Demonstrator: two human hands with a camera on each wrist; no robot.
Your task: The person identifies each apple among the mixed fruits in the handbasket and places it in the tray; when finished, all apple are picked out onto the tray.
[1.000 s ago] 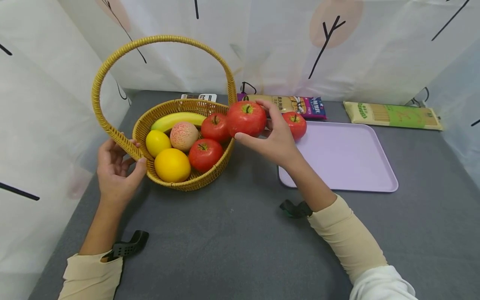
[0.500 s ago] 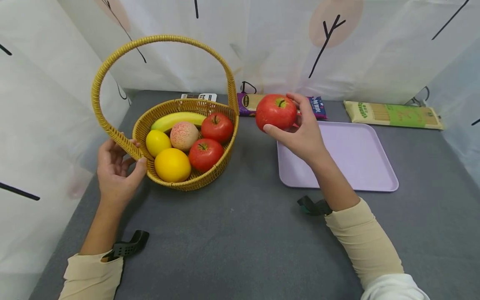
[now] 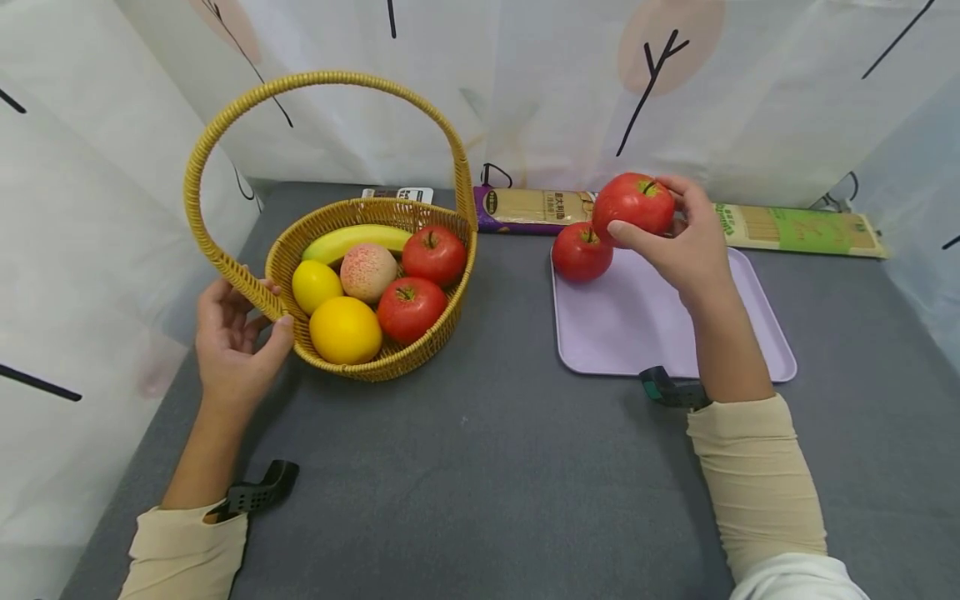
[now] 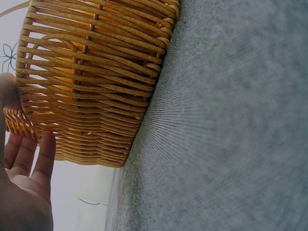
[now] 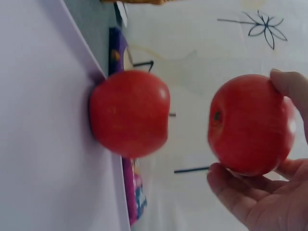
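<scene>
My right hand (image 3: 697,250) grips a red apple (image 3: 633,202) between thumb and fingers, raised over the back of a lilac tray (image 3: 667,325). Another red apple (image 3: 581,254) sits at the tray's back left corner; the right wrist view shows a gap between it and the held apple (image 5: 252,125). On the left, my left hand (image 3: 236,354) holds the yellow wicker basket (image 3: 416,360) where its tall handle meets the rim. Inside lie a banana (image 3: 352,240), a lemon (image 3: 315,286), a peach (image 3: 368,272), an orange (image 3: 345,332) and two red apples (image 3: 411,310).
Along the back of the grey table (image 3: 465,483) lie a purple-ended pasta pack (image 3: 525,208) and a green noodle pack (image 3: 813,231). A small white label or packet (image 3: 405,194) shows behind the basket. White patterned curtain (image 3: 555,92) encloses the back and sides.
My right hand has carried the apple rightward from beside the basket, past the other apple, to above the tray. My left hand and the basket stay in place.
</scene>
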